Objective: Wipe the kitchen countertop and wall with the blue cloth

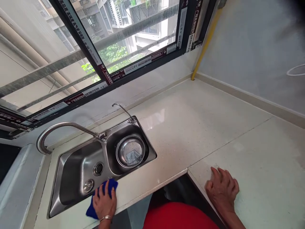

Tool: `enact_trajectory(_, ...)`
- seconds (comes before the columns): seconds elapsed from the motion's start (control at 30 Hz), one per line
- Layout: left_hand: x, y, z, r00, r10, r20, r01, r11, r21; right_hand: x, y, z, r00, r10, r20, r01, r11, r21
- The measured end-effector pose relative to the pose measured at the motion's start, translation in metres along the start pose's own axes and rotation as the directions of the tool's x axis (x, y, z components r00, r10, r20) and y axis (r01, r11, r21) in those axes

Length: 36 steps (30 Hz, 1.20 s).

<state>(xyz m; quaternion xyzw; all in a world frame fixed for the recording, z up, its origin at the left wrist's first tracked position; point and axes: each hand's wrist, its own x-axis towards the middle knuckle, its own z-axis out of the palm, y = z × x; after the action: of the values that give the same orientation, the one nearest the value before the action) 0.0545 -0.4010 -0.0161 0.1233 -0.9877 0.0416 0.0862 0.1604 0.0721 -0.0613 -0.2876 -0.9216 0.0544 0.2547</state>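
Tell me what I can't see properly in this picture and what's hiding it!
Head view, blue cloth: the left hand covers its middle.
Head view, right hand: its back hides the palm.
Head view, steel colander: grey crumpled mesh covers part of its bottom.
Head view, white loop: the right edge cuts it off.
Head view, window-frame labels: the smallest print is too tiny to read.

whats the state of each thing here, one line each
Left hand, laid over blue cloth
Blue cloth, bunched beneath left hand
Right hand, fingers bent, on counter
Colander, open side up in right basin
Gray mesh, lying inside colander
Large faucet, no water visibly running
Small faucet, same
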Motion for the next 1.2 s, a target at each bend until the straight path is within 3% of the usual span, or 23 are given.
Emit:
enact_trajectory(0.1,-0.007,0.046,0.002,0.969,0.245,0.002,-0.245,0.969,-0.031,0.0,0.002,0.007,0.999,-0.029,-0.026,0.029,1.0,-0.009)
enact_trajectory(0.23,-0.007,0.099,0.004,0.888,0.46,-0.01,-0.458,0.882,-0.109,0.002,0.002,0.01,1.0,-0.017,-0.018,0.017,1.0,-0.004)
enact_trajectory(0.3,-0.004,0.122,0.003,0.824,0.566,-0.033,-0.565,0.814,-0.132,0.003,0.001,0.009,1.0,-0.009,-0.009,0.009,1.0,-0.008)
enact_trajectory(0.5,0.002,0.188,-0.001,0.576,0.811,-0.1,-0.815,0.562,-0.139,0.004,-0.001,0.007,1.0,-0.005,0.009,0.005,1.0,-0.018)
enact_trajectory(0.67,0.007,0.242,0.002,0.436,0.887,-0.151,-0.892,0.404,-0.201,0.003,0.0,0.008,1.0,-0.001,0.022,0.001,1.0,-0.008)
enact_trajectory(0.87,0.027,0.303,0.004,0.31,0.94,-0.144,-0.92,0.258,-0.296,0.001,0.003,0.012,1.0,-0.019,0.018,0.02,0.999,-0.037)
enact_trajectory(0.93,0.039,0.316,0.005,0.254,0.956,-0.145,-0.926,0.197,-0.322,0.001,0.004,0.012,1.0,-0.024,0.009,0.025,0.999,-0.043)
enact_trajectory(1.1,0.074,0.331,0.008,0.162,0.974,-0.161,-0.918,0.088,-0.387,0.001,0.005,0.012,1.0,-0.024,0.016,0.024,0.999,-0.047)
enact_trajectory(1.2,0.099,0.338,0.009,0.162,0.973,-0.166,-0.906,0.08,-0.416,0.002,0.005,0.011,0.999,-0.015,0.033,0.017,0.998,-0.057)
